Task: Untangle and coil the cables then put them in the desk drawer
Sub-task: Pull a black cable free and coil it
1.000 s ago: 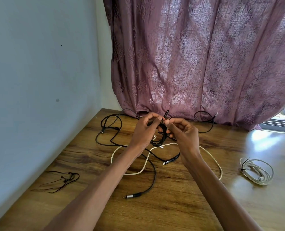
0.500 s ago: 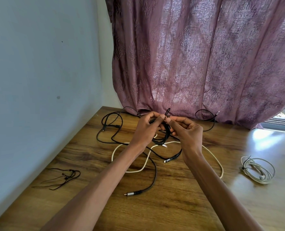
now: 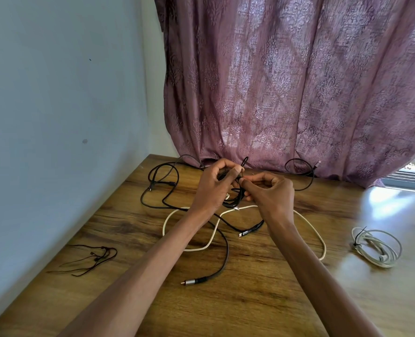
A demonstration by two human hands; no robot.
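Observation:
A tangle of black cable (image 3: 164,188) sprawls over the wooden desk (image 3: 250,288), with a loose cream cable (image 3: 213,237) looping under it. My left hand (image 3: 213,188) grips a bunch of black cable lifted above the desk. My right hand (image 3: 269,193) pinches a strand of the same black cable right beside the left thumb. One black end with a silver plug (image 3: 189,282) lies near the front. Another plug end (image 3: 246,232) hangs below my right wrist. A coiled, tied white cable (image 3: 376,246) rests at the right.
A thin dark earphone cord (image 3: 92,259) lies at the left by the blue-grey wall (image 3: 55,117). A purple curtain (image 3: 298,93) hangs behind the desk, with a black cable loop (image 3: 301,171) at its foot. No drawer is in view.
Both hands stay at the same knot of black cable. My right hand has shifted slightly right and lower, and the fingers of both hands have re-pinched the strands.

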